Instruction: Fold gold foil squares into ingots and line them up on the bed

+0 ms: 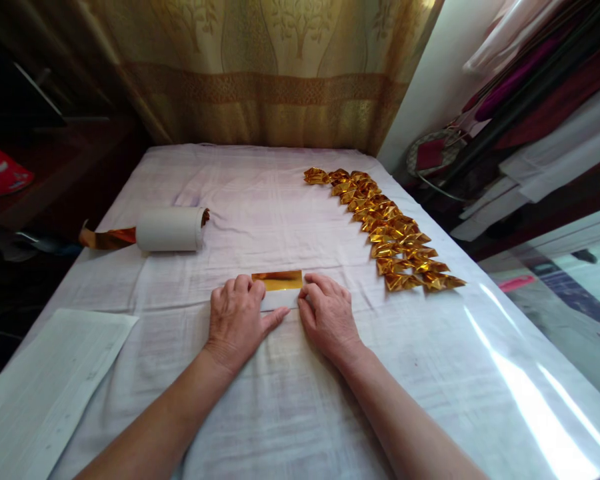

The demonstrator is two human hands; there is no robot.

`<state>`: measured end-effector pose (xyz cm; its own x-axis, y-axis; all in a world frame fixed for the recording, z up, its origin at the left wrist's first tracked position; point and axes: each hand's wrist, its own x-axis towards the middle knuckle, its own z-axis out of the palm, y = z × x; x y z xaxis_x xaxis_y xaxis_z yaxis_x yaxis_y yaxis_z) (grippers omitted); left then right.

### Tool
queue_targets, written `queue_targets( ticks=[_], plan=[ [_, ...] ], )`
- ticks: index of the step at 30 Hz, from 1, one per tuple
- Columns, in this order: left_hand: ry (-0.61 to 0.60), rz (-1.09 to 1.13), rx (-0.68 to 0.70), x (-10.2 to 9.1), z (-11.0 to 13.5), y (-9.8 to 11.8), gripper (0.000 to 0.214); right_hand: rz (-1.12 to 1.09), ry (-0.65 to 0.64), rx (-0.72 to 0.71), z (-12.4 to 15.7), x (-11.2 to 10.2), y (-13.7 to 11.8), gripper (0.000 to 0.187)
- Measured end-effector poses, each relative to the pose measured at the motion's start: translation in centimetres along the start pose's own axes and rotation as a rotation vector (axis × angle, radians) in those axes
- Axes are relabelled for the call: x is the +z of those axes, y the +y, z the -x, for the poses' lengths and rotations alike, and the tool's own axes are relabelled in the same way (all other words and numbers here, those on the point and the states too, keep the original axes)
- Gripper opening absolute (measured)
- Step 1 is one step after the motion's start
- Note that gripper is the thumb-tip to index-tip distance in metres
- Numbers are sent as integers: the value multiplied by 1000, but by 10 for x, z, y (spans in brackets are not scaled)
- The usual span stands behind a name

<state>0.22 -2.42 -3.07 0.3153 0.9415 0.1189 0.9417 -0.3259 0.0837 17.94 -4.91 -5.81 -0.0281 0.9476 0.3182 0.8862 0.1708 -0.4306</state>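
Observation:
Between my hands a small sheet of gold foil paper [280,280] lies on the white cloth, its lower part folded up so the white back shows. My left hand [237,319] holds the left end, fingers curled over it and thumb stretched along the lower edge. At the right end my right hand [330,313] grips the paper between thumb and fingers. The fingertips partly hide both ends of the sheet.
Folded gold foil pieces [380,220] stand in rows at the right. A white roll [170,229] lies back left, gold foil strip [113,238] beside it. A pale sheet [55,387] lies front left. Behind hangs a curtain [260,100]; clothes [560,153] hang at the right.

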Motion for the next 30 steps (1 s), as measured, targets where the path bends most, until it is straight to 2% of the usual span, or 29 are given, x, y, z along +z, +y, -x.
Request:
queue_targets(
  ticks=[4, 7, 16, 21, 24, 26, 28, 30],
  plan=[
    [-70, -37, -62, -7, -5, 9, 43, -2, 6, -6, 0, -1, 0, 8],
    [-79, -13, -68, -8, -5, 7, 36, -6, 8, -3, 0, -1, 0, 9],
    [-82, 119, -60, -5, 5, -29, 17, -35, -5, 4, -1, 0, 3, 9],
    [-81, 160, -84, -5, 6, -41, 16, -54, -3, -7, 0, -1, 5, 10],
    [-43, 177, -71, 0, 7, -45, 24, -64, -4, -18, 0, -1, 6, 14],
    [13, 201, -37, 4, 8, -46, 28, -64, 2, -27, 0, 0, 7, 25],
    [80, 234, 8, 8, 8, -48, 27, -58, 8, -39, 0, 1, 8, 35],
    [130, 267, 45, 11, 9, -47, 26, -52, 10, -50, 1, 2, 9, 36]
  ],
)
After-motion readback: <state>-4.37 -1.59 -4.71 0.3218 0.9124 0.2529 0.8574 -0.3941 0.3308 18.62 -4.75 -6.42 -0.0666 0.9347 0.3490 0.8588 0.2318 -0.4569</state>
